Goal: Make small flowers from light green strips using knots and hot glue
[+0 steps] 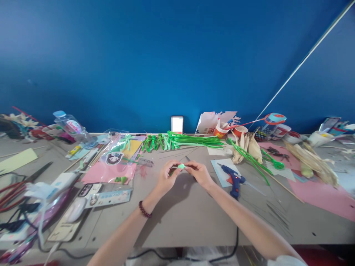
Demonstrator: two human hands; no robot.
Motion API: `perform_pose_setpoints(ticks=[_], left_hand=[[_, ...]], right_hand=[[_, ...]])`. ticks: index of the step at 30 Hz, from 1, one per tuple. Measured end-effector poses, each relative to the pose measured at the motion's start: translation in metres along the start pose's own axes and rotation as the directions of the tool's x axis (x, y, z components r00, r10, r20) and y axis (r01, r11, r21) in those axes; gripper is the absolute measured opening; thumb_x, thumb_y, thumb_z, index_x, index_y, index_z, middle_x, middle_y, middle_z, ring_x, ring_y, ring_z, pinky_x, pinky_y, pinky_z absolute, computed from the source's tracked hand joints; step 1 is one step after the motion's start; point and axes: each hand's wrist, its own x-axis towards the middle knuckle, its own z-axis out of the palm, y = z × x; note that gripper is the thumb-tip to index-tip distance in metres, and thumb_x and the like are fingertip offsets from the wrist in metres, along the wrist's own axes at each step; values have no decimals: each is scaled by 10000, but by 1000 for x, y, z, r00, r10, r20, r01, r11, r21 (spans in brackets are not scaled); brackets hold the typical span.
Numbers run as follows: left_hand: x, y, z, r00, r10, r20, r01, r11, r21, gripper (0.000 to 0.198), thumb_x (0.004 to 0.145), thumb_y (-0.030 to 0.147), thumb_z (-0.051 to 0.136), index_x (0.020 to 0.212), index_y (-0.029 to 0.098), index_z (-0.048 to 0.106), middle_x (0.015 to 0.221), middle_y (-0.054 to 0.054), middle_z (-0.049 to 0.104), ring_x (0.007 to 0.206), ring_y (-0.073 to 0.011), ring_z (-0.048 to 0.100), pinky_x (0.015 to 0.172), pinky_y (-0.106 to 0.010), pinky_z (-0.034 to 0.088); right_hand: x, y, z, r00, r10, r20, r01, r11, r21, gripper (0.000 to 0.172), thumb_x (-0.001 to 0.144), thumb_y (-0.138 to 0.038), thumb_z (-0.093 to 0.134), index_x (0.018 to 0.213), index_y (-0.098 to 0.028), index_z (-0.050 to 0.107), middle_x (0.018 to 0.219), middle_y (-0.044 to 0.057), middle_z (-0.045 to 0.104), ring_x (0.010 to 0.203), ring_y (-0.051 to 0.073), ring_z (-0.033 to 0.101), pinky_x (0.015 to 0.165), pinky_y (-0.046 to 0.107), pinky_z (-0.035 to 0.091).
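Over the middle of the table, my left hand (pixel 169 174) and my right hand (pixel 199 173) come together around a small light green fuzzy piece (pixel 181 166), pinched between the fingertips of both. It looks like pipe cleaner, but its exact shape is too small to make out. Behind my hands lies a row of green pipe-cleaner stems (pixel 198 140), with twisted, leafy-looking green ends (pixel 155 142) on the left. A blue hot glue gun (pixel 235 181) rests to the right of my right hand, partly over a pale sheet (pixel 223 169).
Pink sheets and a clear bag (pixel 113 159) lie left, near a phone with a white mouse (pixel 76 210). Scissors (pixel 16 194) and a water bottle (pixel 71 125) are farther left. Paper cups (pixel 220 131), dried husks (pixel 312 162) and thin wires (pixel 277 216) occupy the right. A blue wall (pixel 166 66) rises behind.
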Motion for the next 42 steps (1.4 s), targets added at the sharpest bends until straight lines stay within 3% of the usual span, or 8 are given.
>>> perform_pose_setpoints(ticks=[5, 10, 15, 20, 25, 30, 36, 42], left_hand=[[4, -1, 0, 964, -253, 85, 266, 892, -365, 284, 641, 347, 770, 829, 155, 680, 834, -50, 687, 748, -146, 631, 773, -289, 508], [6, -1, -5, 896, -329, 298, 436, 775, -456, 314, 633, 327, 786, 872, 133, 720, 793, -70, 701, 673, -128, 620, 721, -265, 495], [6, -2, -8, 882, -311, 354, 448, 786, -426, 314, 655, 365, 768, 819, 100, 725, 676, -61, 667, 602, -111, 585, 644, -230, 462], [5, 5, -5, 896, -331, 296, 425, 832, -357, 336, 696, 390, 732, 854, 97, 689, 671, -44, 648, 579, -101, 571, 599, -217, 450], [5, 4, -2, 946, -245, 210, 302, 902, -310, 505, 659, 350, 765, 1077, 177, 541, 801, -22, 663, 678, -132, 616, 641, -250, 488], [3, -5, 0, 997, -40, 64, 32, 992, 120, 260, 753, 319, 670, 942, 177, 562, 870, -48, 671, 804, -159, 638, 743, -281, 492], [-2, -13, -1, 977, 202, 66, -212, 917, 338, 224, 854, 258, 543, 1071, 205, 561, 983, -57, 690, 911, -171, 660, 816, -298, 513], [-4, -15, -4, 898, 379, 226, -438, 707, 555, 293, 904, 185, 452, 1168, 242, 564, 957, -59, 687, 859, -162, 656, 758, -283, 519]], right_hand=[[-2, 4, 2, 999, -31, 6, 31, 997, 73, 313, 667, -423, 715, 868, -185, 689, 704, 15, 629, 649, 131, 549, 616, 259, 455], [-4, -2, 1, 989, -106, 100, 103, 994, 36, 300, 700, -407, 707, 912, -196, 725, 783, 36, 629, 723, 153, 580, 692, 297, 478], [-3, -3, 0, 983, -145, 110, 142, 989, 29, 229, 707, -401, 703, 818, -203, 733, 755, 31, 608, 673, 151, 586, 666, 301, 488], [-2, 3, 0, 988, -145, 56, 146, 989, -9, 218, 723, -395, 683, 812, -199, 716, 771, 33, 618, 706, 154, 597, 692, 295, 491], [-1, 6, 1, 996, -91, 5, 91, 995, -43, 252, 726, -415, 652, 844, -195, 689, 801, 35, 642, 685, 149, 586, 633, 272, 484], [0, 9, 2, 998, -50, -23, 48, 995, -82, 305, 717, -445, 643, 857, -179, 692, 735, 29, 638, 603, 126, 532, 546, 243, 445], [0, 14, 1, 989, -149, -6, 147, 983, -108, 325, 734, -454, 647, 913, -191, 717, 757, 30, 610, 586, 111, 501, 547, 246, 436], [0, 8, -4, 969, -229, 94, 243, 955, -173, 271, 787, -431, 615, 894, -208, 726, 712, 14, 553, 600, 117, 505, 567, 254, 428]])
